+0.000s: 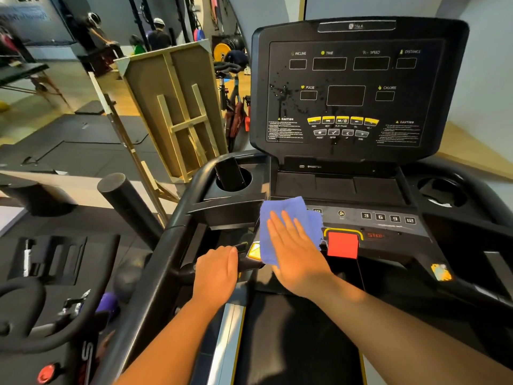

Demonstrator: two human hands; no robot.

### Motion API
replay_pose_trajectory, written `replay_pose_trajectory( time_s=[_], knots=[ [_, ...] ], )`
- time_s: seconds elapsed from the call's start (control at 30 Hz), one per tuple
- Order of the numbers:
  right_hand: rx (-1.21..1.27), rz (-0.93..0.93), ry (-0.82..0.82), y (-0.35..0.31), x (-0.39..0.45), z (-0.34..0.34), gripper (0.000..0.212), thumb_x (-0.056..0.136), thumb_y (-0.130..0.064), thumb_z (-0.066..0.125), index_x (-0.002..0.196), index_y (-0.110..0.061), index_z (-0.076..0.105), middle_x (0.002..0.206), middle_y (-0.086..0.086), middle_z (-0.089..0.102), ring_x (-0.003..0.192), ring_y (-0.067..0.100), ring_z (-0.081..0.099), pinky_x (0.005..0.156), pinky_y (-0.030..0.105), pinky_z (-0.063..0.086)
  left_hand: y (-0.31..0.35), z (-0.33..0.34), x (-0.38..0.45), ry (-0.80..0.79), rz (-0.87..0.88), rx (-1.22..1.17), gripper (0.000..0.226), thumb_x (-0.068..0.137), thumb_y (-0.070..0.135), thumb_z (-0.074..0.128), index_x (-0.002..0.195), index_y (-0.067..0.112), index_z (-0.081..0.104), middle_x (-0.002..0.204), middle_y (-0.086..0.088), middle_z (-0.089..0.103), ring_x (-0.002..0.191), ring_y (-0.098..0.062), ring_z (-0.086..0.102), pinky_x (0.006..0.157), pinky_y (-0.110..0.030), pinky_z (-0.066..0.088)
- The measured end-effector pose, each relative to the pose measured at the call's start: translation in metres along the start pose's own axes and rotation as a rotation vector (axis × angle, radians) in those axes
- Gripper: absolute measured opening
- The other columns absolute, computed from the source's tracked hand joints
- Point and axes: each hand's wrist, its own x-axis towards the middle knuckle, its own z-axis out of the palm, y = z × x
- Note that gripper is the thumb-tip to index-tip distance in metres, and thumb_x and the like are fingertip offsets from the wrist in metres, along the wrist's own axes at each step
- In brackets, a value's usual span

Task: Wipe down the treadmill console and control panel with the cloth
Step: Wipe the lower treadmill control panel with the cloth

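Note:
A blue cloth (286, 215) lies flat on the left part of the treadmill's lower control panel (388, 226). My right hand (297, 251) presses on the cloth with fingers stretched out flat. To its left, my left hand (219, 270) rests closed over the black handlebar (183, 270). The red stop button (342, 244) sits just right of the cloth. Above stands the upright black console (358, 87) with display windows and yellow keys; wet specks show on its left side.
A cup holder (244, 179) with a dark phone (229, 173) in it is at the console's left, another cup holder (441, 190) at its right. A wooden frame (172, 112) leans beside the treadmill. An exercise bike (41, 301) stands at lower left. People are far back.

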Motion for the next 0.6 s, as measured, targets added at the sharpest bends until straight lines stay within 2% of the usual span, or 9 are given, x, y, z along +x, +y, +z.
replay_pose_trajectory(
  time_s=[0.1,0.2,0.27,0.33,0.37,0.5,0.6],
  knots=[
    [0.026,0.023,0.034,0.024,-0.024,0.007,0.083,0.087,-0.023,0.059,0.155,0.001,0.017,0.165,0.017,0.014,0.153,0.036,0.009,0.121,0.049,0.017,0.0,0.0,0.002,-0.034,-0.019,0.033,0.024,0.095,0.03,0.037,0.089,0.021,0.058,0.078,0.0,0.065,0.065,-0.015,0.058,0.063,-0.034,0.053],
    [0.021,0.232,0.089,0.03,-0.016,0.008,0.08,0.091,-0.035,0.048,0.155,0.0,0.014,0.163,0.021,0.019,0.15,0.042,0.018,0.12,0.05,0.018,0.0,0.002,0.002,-0.077,-0.05,0.056,0.013,0.095,0.027,0.047,0.09,0.022,0.058,0.078,0.001,0.067,0.064,-0.015,0.059,0.063,-0.033,0.055],
    [0.078,0.341,0.047,0.019,0.004,0.0,0.083,0.098,-0.047,0.044,0.156,-0.003,0.006,0.165,0.019,0.008,0.151,0.042,0.008,0.125,0.048,0.009,0.001,0.001,0.002,-0.079,-0.054,0.07,0.013,0.094,0.026,0.047,0.087,0.022,0.057,0.076,0.001,0.066,0.062,-0.013,0.057,0.062,-0.033,0.054],
    [0.076,0.301,-0.043,0.0,0.018,-0.007,0.086,0.099,-0.053,0.039,0.156,-0.006,-0.005,0.162,0.015,-0.014,0.151,0.041,-0.009,0.122,0.049,-0.003,0.001,0.001,0.002,-0.053,-0.059,0.042,0.02,0.095,0.026,0.04,0.084,0.023,0.057,0.074,0.002,0.064,0.061,-0.013,0.056,0.061,-0.033,0.053],
    [0.056,0.233,-0.048,-0.008,0.02,-0.007,0.087,0.099,-0.053,0.039,0.156,-0.006,-0.007,0.161,0.015,-0.016,0.151,0.04,-0.012,0.122,0.049,-0.005,0.001,0.001,0.001,-0.038,-0.059,0.022,0.026,0.096,0.027,0.034,0.082,0.023,0.056,0.072,0.003,0.062,0.06,-0.012,0.055,0.06,-0.033,0.053],
    [0.061,0.009,0.013,0.004,-0.003,0.002,0.084,0.091,-0.034,0.056,0.157,-0.004,0.015,0.166,0.013,0.01,0.153,0.034,0.004,0.125,0.046,0.01,0.0,0.002,0.001,0.003,-0.049,-0.021,0.037,0.095,0.03,0.023,0.075,0.025,0.053,0.065,0.006,0.055,0.056,-0.011,0.05,0.058,-0.035,0.049],
    [0.056,0.06,0.074,0.032,-0.023,0.004,0.079,0.087,-0.024,0.055,0.154,0.001,0.021,0.163,0.015,0.017,0.152,0.035,0.015,0.123,0.043,0.009,0.0,0.001,0.001,0.008,-0.054,-0.012,0.035,0.096,0.028,0.026,0.076,0.024,0.054,0.066,0.007,0.056,0.055,-0.011,0.048,0.056,-0.03,0.045]
  ],
)
